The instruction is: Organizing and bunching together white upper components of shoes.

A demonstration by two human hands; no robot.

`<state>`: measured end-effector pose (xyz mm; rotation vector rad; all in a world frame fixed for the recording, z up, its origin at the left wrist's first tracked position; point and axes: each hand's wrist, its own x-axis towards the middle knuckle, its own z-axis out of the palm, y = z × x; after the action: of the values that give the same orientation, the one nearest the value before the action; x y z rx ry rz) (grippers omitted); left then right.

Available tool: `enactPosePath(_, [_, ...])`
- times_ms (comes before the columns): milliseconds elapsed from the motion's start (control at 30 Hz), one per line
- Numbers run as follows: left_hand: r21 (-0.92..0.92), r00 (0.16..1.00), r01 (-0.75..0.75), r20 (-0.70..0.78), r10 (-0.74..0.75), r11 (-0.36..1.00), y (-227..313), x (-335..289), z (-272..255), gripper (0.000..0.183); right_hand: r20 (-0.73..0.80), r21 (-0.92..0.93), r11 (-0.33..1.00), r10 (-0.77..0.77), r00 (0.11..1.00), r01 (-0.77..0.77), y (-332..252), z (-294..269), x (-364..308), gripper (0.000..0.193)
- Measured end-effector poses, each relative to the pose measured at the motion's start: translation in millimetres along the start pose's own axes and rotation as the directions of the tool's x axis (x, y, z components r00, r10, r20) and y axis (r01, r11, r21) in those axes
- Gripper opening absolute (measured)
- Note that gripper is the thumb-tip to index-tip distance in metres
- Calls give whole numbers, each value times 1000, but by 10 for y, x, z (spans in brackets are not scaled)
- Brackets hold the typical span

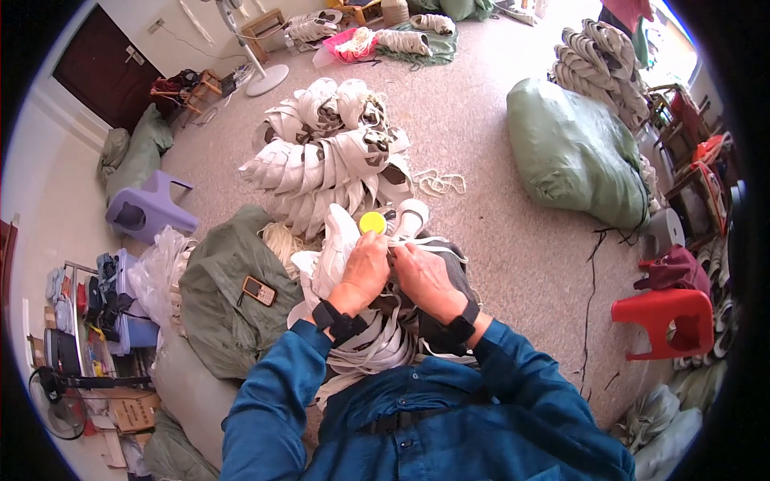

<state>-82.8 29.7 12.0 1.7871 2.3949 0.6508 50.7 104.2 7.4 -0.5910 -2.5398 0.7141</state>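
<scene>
My left hand (363, 271) and my right hand (427, 280) meet in front of me, fingers closed in pinches. A white shoelace (437, 243) runs out from the right fingertips and loops to the right. What the left fingertips pinch is hidden by the fingers. Just beyond them is a round yellow disc (372, 223). A white shoe upper (338, 236) stands left of the left hand, and a rounded white piece (413, 216) rises past the right hand. More white laces (373, 341) hang over my lap beneath the wrists.
Stacked white shoe uppers (329, 164) spread over the floor ahead, beside a loose lace (439, 183). At left lie a green cloth (228, 313) with a mobile phone (258, 291) and a purple stool (151, 207). A big green sack (569, 152) and red stool (664, 311) stand right.
</scene>
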Motion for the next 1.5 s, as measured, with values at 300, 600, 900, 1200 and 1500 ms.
enactPosePath(300, [-401, 999, 29, 28, -19, 916, -41, 1, -94, 16, -46, 151, 988, 33, 998, -25, 9, -131, -13, 18])
enactPosePath(600, [-245, 999, -33, 23, 40, 969, -173, -17, 103, 16, 14, -604, 449, 832, 554, -659, 2287, -1451, -2799, 19])
enactPosePath(900, [-149, 999, 14, -40, -20, 989, 150, 94, -178, 14, -147, -42, 964, 256, 956, -264, 1174, -756, -1318, 6])
enactPosePath(1200, [-161, 996, -85, -46, 79, 983, 48, 152, -173, 12, -137, -57, 996, -75, 988, 68, 338, -262, -234, 13])
enactPosePath(1500, [-31, 992, -64, 103, 67, 997, 150, 46, -129, 25, -29, 177, 982, 65, 997, -59, 351, -304, -499, 17])
